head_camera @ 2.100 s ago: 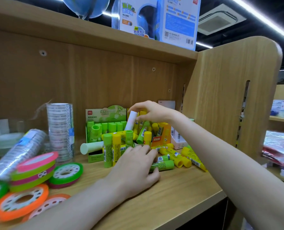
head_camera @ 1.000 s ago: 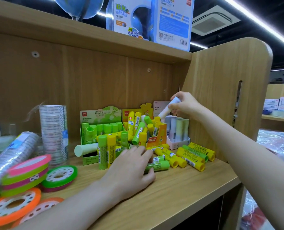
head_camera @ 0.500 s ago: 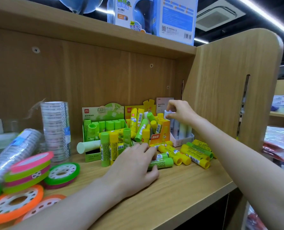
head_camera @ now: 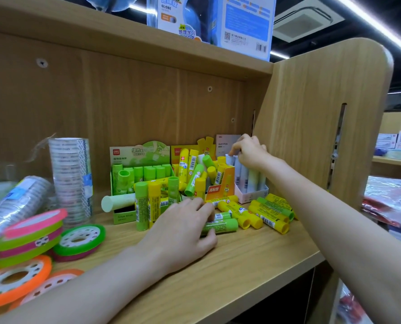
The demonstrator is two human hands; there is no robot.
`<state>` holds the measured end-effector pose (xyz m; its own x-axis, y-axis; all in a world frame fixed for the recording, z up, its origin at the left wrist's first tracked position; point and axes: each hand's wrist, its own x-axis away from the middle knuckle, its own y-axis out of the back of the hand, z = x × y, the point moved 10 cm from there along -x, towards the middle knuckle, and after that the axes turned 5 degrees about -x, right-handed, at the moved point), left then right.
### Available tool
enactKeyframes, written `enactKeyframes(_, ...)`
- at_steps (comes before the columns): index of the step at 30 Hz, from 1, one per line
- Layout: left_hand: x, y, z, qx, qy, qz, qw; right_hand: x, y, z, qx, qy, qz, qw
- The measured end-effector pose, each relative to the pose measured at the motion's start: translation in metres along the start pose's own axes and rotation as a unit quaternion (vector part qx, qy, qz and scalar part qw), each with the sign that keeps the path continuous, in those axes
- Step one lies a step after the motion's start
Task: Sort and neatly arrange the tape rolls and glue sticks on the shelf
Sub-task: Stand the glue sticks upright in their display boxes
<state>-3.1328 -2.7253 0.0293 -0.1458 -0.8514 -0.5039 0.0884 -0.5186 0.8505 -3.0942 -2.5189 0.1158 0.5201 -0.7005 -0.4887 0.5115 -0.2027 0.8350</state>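
Right hand (head_camera: 250, 151): far right on the shelf (head_camera: 230, 272), fingers pinching the top of a pale stick (head_camera: 230, 160) standing in the pink box (head_camera: 251, 195).
Left hand (head_camera: 183, 232): lies palm down on the shelf, fingers curled over a green stick (head_camera: 225, 226) lying on its side.
Loose sticks (head_camera: 265, 213): yellow and green, lying just right of the left hand, in front of the pink box.
Orange box (head_camera: 218, 183): between the hands, crammed with tilted yellow and green sticks.
Green box (head_camera: 139, 174): left of the orange one, green sticks upright inside.
Tape rolls (head_camera: 28, 239): coloured, stacked near left.
Clear tape (head_camera: 70, 176): upright stack behind them; another stack leans beside it.
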Motion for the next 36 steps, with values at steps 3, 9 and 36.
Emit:
enactKeyframes(3, 0.000, 0.001, -0.002, -0.004, -0.007, -0.006, 1.000, -0.001, -0.004, 0.007, 0.005, 0.009, 0.022, 1.000)
enactKeyframes(9, 0.000, 0.002, 0.000, 0.001, 0.001, -0.011, 1.000, -0.005, -0.011, 0.022, 0.052, 0.033, 0.020, 0.998)
enactKeyframes(36, 0.001, 0.005, -0.003, 0.014, -0.016, -0.031, 0.999, -0.008, -0.002, 0.011, -0.071, 0.048, 0.019, 0.996)
